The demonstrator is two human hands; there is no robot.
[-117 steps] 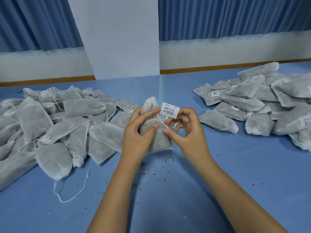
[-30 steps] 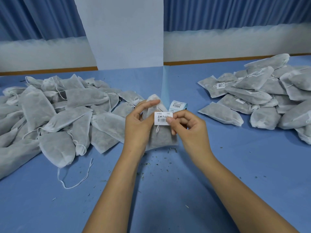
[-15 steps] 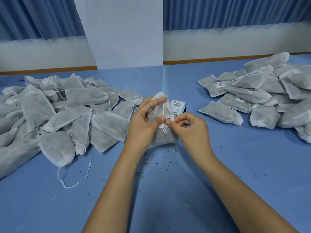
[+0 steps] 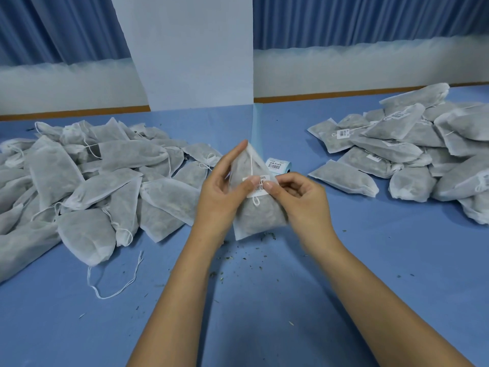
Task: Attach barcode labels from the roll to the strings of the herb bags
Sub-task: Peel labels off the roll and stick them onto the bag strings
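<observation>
1. The label is lying across the front of the bag. Its long axis is running left to right and crossing the string, which is coming down from the bag's top.
2. The left hand is holding the bag upright from the left. Its thumb is pressing the label's left end, and its index finger is reaching straight up along the bag's edge.
3. The right hand is pinching the label's right end between thumb and index finger. Its other fingers are curling loosely and holding nothing.
4. Both hands are equally near the label, so the coming press is probably needing both thumbs. The thumbs are hiding part of the label, so I cannot tell if it is already closing fully around the string.
5. The bag's bottom is touching the blue desk, or nearly touching it, among herb crumbs. The roll is standing just behind the bag.
6. An unlabelled pile is lying to the left and a labelled pile to the right, both well apart from the hands. Blue curtains are hanging behind.
</observation>
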